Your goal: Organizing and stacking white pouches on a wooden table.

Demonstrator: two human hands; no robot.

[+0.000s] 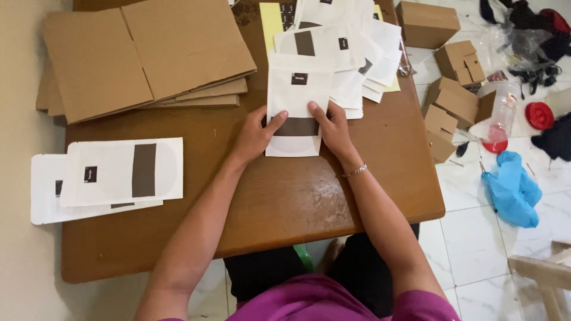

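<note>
From the head view I see both of my hands on one white paper pouch (295,104) that lies flat near the middle of the brown counter (285,202). My left hand (256,135) grips the pouch's left edge, thumb laid over the dark band across its lower part. My right hand (333,128) grips the right edge the same way, thumb on top, fingers tucked under or behind the paper; a thin bracelet (355,171) sits on that wrist.

The pouch's far end overlaps a loose heap of similar white pouches (351,47) spread toward the far right of the counter, with a yellow sheet (271,21) showing beneath them. At the near left, two more pouches (119,172) lie stacked sideways, partly hanging over the counter's left edge. At the far left sits a pile of flattened cardboard sheets (148,53).

On the white tiled floor to the right I see several small cardboard boxes (455,89), a clear bottle (499,122) lying beside a red lid (539,115), a crumpled blue glove (511,187), and dark clothing (529,30) at the far right corner.
</note>
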